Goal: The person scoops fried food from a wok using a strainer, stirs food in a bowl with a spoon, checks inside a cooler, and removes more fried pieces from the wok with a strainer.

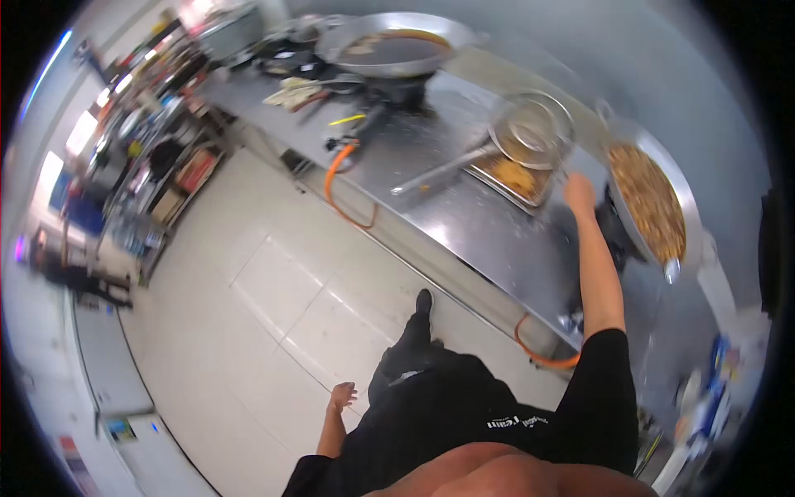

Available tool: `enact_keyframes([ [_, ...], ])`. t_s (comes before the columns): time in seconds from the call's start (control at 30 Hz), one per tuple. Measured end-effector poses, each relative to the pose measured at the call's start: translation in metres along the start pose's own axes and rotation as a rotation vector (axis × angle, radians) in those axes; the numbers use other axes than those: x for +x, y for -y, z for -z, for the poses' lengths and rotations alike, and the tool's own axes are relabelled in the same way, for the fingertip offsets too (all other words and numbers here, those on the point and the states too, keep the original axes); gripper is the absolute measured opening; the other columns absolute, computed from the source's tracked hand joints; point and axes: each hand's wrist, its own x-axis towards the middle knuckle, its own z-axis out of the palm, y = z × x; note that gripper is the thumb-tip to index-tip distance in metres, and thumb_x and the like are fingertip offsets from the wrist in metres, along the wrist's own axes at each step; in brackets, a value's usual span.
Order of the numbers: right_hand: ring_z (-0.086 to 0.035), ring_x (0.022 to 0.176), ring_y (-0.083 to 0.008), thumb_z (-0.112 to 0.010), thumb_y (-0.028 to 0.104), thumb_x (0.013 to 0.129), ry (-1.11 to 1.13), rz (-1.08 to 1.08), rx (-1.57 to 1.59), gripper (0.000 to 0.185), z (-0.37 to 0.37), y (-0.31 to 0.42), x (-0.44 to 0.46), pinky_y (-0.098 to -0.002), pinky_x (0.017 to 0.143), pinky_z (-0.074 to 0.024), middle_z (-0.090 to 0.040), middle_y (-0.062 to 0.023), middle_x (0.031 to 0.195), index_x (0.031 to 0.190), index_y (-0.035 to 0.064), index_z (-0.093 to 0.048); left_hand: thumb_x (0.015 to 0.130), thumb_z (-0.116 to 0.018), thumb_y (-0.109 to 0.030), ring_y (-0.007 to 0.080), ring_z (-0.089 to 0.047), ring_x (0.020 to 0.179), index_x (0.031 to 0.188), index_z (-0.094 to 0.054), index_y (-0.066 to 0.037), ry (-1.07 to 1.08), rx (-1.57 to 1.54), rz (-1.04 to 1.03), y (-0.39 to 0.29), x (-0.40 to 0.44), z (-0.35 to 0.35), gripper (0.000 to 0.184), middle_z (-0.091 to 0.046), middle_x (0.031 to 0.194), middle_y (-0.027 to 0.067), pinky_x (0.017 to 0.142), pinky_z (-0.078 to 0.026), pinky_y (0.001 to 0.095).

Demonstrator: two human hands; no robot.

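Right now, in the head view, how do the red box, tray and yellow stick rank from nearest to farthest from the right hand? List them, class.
1. Tray: just left of the right hand.
2. Yellow stick: well to the left.
3. Red box: farthest left, beyond the stick.

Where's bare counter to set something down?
Steel counter: mostly bare between the tray and front edge, and between the strainer and dark-liquid wok. Crowded: beside the tray, where the right hand is near the brown-food wok; the strainer overlaps the tray.
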Motion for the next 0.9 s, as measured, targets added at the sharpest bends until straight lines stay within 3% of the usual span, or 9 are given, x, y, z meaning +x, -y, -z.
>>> enact_keyframes([
  [0.1,-0.057,0.092,-0.0425,-0.05,0.012,0.072,0.194,-0.149,0.256,0.026,-0.058,-0.012,0.043,-0.0473,0.075,-0.0447,-0.06,-0.0268,0.095,0.088,-0.0043,-0.064,0.085,-0.049,-0.034,0.0246,-0.061,0.083,0.121,-0.05,-0.007,-0.053,-0.053,0.033,0.027,-0.016,0.001,0.045,-0.062,0.103,0.0115,0.067,-0.047,0.0385],
  [0.17,-0.06,0.056,-0.0342,-0.049,0.012,0.072,0.306,-0.252,0.572,0.021,-0.138,-0.041,0.075,-0.044,0.051,-0.0433,-0.06,-0.0234,0.061,0.068,-0.0046,-0.06,0.085,-0.048,-0.034,0.0247,-0.061,0.083,0.12,-0.05,-0.008,-0.055,-0.083,0.054,0.047,-0.02,0.002,0.043,-0.062,0.103,0.0105,0.068,-0.047,0.0395],
  [0.2,-0.049,0.037,-0.0232,-0.046,0.011,0.074,0.38,-0.355,0.735,0.021,-0.104,-0.012,0.058,-0.0373,0.035,-0.0336,-0.053,-0.0168,0.049,0.059,-0.0006,-0.055,0.086,-0.047,-0.034,0.0243,-0.061,0.082,0.117,-0.052,-0.009,-0.07,-0.122,0.097,0.052,-0.024,0.0,0.04,-0.063,0.103,0.0097,0.07,-0.047,0.0402],
  [0.27,-0.042,0.031,-0.0183,-0.048,0.021,0.077,0.457,-0.323,0.785,0.03,-0.1,0.006,0.054,-0.0335,0.028,-0.0264,-0.05,-0.0109,0.046,0.054,0.0031,-0.051,0.087,-0.048,-0.033,0.0233,-0.062,0.078,0.116,-0.053,-0.008,-0.06,-0.091,0.161,0.053,-0.035,0.0,0.039,-0.063,0.1,0.0094,0.072,-0.048,0.042],
  [0.37,-0.059,0.058,-0.0259,-0.057,0.022,0.077,0.328,-0.166,0.827,0.029,-0.073,0.035,0.04,-0.0368,0.052,-0.0471,-0.061,-0.0148,0.069,0.091,-0.0029,-0.061,0.087,-0.048,-0.034,0.023,-0.062,0.077,0.115,-0.054,-0.008,-0.052,-0.027,0.185,0.054,-0.027,-0.002,0.039,-0.063,0.099,0.0094,0.069,-0.049,0.041],
  [0.43,-0.06,0.082,-0.026,-0.059,0.019,0.078,0.018,0.096,0.393,0.04,-0.106,0.012,0.062,-0.0346,0.075,-0.0472,-0.062,-0.0164,0.089,0.11,-0.0042,-0.055,0.087,-0.048,-0.034,0.0225,-0.062,0.076,0.114,-0.055,-0.008,-0.044,-0.019,0.17,0.051,-0.026,0.006,0.039,-0.063,0.099,0.0093,0.067,-0.049,0.0401],
  [0.6,-0.055,0.1,-0.022,-0.056,0.011,0.082,0.071,0.232,0.528,0.031,-0.012,0.13,-0.001,-0.0316,0.085,-0.042,-0.058,-0.0148,0.106,0.111,-0.0008,-0.055,0.085,-0.051,-0.037,0.0196,-0.061,0.073,0.113,-0.057,-0.008,-0.036,-0.058,0.015,0.025,-0.002,0.041,0.04,-0.063,0.095,0.0081,0.061,-0.049,0.0365],
  [0.73,-0.053,0.095,-0.0192,-0.054,0.007,0.083,0.187,0.296,0.925,0.027,-0.019,0.253,-0.072,-0.03,0.083,-0.0415,-0.057,-0.0112,0.104,0.11,0.0025,-0.057,0.083,-0.053,-0.039,0.0176,-0.061,0.071,0.11,-0.059,-0.008,-0.069,0.022,-0.063,0.005,0.006,0.101,0.041,-0.064,0.091,0.0072,0.057,-0.049,0.0324],
  [0.9,-0.057,0.087,-0.0219,-0.057,0.011,0.081,0.402,0.588,0.788,0.023,-0.083,0.43,-0.182,-0.0327,0.078,-0.0456,-0.061,-0.0107,0.098,0.103,0.004,-0.059,0.083,-0.052,-0.037,0.017,-0.06,0.067,0.109,-0.059,-0.006,-0.199,-0.157,-0.087,0.023,0.02,0.2,0.041,-0.063,0.087,0.0091,0.052,-0.048,0.0303],
])
